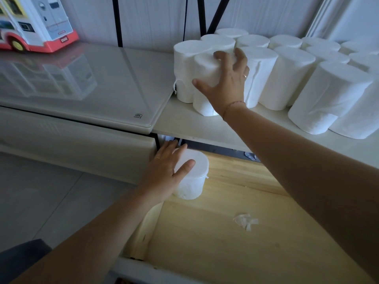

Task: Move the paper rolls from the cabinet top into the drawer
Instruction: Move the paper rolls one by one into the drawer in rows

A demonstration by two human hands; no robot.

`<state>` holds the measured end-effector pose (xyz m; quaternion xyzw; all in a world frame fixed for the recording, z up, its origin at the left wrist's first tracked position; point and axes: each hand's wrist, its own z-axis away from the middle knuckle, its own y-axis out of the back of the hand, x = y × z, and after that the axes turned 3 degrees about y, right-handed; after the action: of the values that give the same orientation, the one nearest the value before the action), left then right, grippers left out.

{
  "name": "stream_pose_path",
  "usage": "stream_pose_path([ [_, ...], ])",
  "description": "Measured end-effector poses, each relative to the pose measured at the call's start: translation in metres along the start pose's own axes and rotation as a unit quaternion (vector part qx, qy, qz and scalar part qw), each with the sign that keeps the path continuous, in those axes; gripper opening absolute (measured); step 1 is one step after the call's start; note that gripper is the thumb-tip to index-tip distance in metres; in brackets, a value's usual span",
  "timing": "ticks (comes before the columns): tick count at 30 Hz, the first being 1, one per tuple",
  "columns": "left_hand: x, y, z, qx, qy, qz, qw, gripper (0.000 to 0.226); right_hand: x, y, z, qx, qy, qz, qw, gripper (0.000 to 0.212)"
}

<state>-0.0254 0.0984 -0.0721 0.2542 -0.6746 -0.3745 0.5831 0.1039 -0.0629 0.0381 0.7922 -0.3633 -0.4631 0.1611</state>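
Several white paper rolls stand upright on the white cabinet top at the right. My right hand is wrapped around the front-left roll of that group. Below, the wooden drawer is pulled out. One roll stands upright in the drawer's far left corner. My left hand rests on that roll's top and left side, fingers closed against it.
A toy bus stands on a glossy glass-topped surface to the left. A scrap of torn paper lies on the drawer floor. Black metal legs rise against the back wall. Grey floor tiles show at lower left.
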Motion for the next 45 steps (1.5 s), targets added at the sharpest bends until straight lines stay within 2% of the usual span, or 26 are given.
stream_pose_path([
  [6,0.0,0.0,-0.001,-0.01,-0.001,-0.002,1.0,0.077,-0.013,-0.013,-0.007,0.087,-0.064,-0.065,0.992,0.058],
  [11,0.001,0.001,0.0,-0.015,-0.002,-0.039,0.999,0.072,-0.016,0.02,0.034,0.114,-0.025,-0.119,0.986,0.049],
  [15,0.005,0.002,0.002,-0.018,-0.001,-0.049,0.999,0.074,-0.011,0.073,0.099,0.077,0.043,-0.112,0.99,0.053],
  [20,0.006,-0.001,0.002,-0.026,-0.002,-0.063,0.998,0.073,0.003,0.116,0.162,-0.046,0.076,-0.103,0.991,0.058],
  [27,-0.001,-0.005,-0.002,-0.017,-0.014,-0.058,0.998,0.074,0.05,0.074,0.209,-0.149,-0.047,-0.031,0.987,0.062],
  [30,-0.004,-0.006,-0.003,-0.016,-0.017,-0.052,0.998,0.074,0.061,0.067,0.212,-0.182,-0.089,-0.034,0.979,0.079],
  [32,-0.004,-0.006,-0.003,-0.016,-0.019,-0.051,0.998,0.074,0.065,0.072,0.203,-0.242,-0.123,-0.075,0.96,0.095],
  [33,-0.005,-0.006,-0.004,-0.015,-0.018,-0.052,0.998,0.075,0.068,0.076,0.198,-0.269,-0.145,-0.089,0.948,0.091],
  [35,-0.005,-0.006,-0.003,-0.016,-0.017,-0.054,0.998,0.075,0.073,0.081,0.187,-0.319,-0.185,-0.078,0.926,0.064],
  [37,-0.005,-0.006,-0.003,-0.02,-0.016,-0.05,0.998,0.076,0.076,0.083,0.182,-0.372,-0.263,-0.084,0.886,0.044],
  [39,-0.005,-0.005,-0.003,-0.024,-0.015,-0.035,0.999,0.075,0.073,0.084,0.181,-0.399,-0.374,-0.152,0.823,0.049],
  [41,-0.003,-0.004,-0.002,-0.025,-0.012,-0.022,0.999,0.074,0.066,0.083,0.185,-0.414,-0.439,-0.189,0.775,0.058],
  [45,-0.002,-0.003,-0.002,-0.026,-0.005,-0.013,1.0,0.073,0.043,0.071,0.199,-0.463,-0.46,-0.22,0.725,0.064],
])
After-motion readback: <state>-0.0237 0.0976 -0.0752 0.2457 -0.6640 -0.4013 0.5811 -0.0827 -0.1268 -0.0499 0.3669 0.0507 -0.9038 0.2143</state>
